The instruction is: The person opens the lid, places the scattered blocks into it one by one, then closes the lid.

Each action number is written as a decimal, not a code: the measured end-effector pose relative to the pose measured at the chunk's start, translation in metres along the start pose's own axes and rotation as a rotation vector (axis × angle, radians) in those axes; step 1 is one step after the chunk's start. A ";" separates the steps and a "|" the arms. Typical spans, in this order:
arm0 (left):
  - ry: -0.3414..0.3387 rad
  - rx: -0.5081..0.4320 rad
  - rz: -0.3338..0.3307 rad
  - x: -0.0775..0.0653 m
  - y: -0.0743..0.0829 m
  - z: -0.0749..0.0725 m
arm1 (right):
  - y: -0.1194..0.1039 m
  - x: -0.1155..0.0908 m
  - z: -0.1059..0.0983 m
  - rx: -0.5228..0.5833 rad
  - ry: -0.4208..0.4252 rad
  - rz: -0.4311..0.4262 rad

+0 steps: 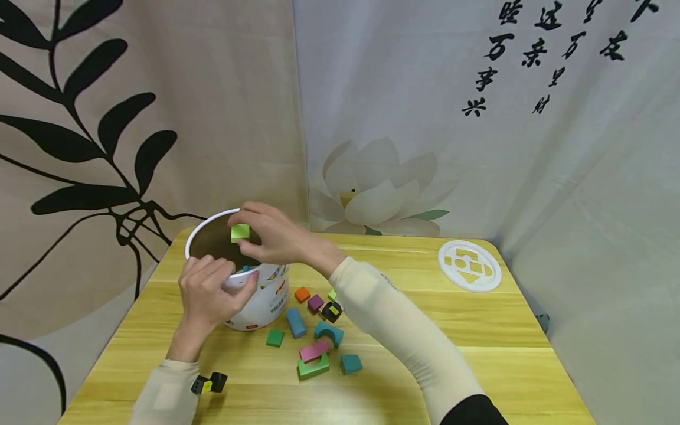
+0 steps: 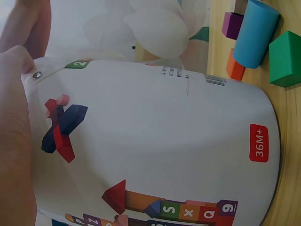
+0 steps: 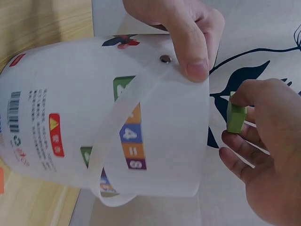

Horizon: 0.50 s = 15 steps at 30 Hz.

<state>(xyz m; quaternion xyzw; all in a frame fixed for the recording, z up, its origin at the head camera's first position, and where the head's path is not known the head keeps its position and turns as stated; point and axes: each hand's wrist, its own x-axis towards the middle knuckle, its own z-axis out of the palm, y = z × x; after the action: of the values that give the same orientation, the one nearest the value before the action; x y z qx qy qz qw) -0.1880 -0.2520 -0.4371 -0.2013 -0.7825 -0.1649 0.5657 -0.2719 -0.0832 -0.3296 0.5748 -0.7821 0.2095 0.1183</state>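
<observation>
Fingers of the right hand (image 1: 273,236) are pinched closed on a light-green block (image 1: 240,234) above the white bucket (image 1: 265,304), gripped by the left hand (image 1: 209,290), ten o'clock from the loose toy blocks (image 1: 296,323); a transfer, inward or outward, seems under way, with clean release apparently needed next.

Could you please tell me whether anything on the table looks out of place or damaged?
No damage shows. Only the small coloured blocks look untidy, strewn at mixed angles on the yellow wooden table beside the white printed bucket.
</observation>
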 end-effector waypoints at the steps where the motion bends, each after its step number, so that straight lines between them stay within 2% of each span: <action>1: 0.003 -0.001 0.000 0.000 0.000 0.000 | -0.001 0.003 0.001 0.001 -0.008 0.003; 15: 0.010 -0.008 0.005 0.000 -0.001 0.001 | -0.001 0.020 0.019 -0.015 -0.056 0.029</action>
<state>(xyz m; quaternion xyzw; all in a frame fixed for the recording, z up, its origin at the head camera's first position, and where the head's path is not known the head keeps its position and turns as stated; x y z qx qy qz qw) -0.1887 -0.2524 -0.4376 -0.2048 -0.7786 -0.1677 0.5690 -0.2758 -0.1096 -0.3377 0.5683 -0.7948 0.1892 0.0978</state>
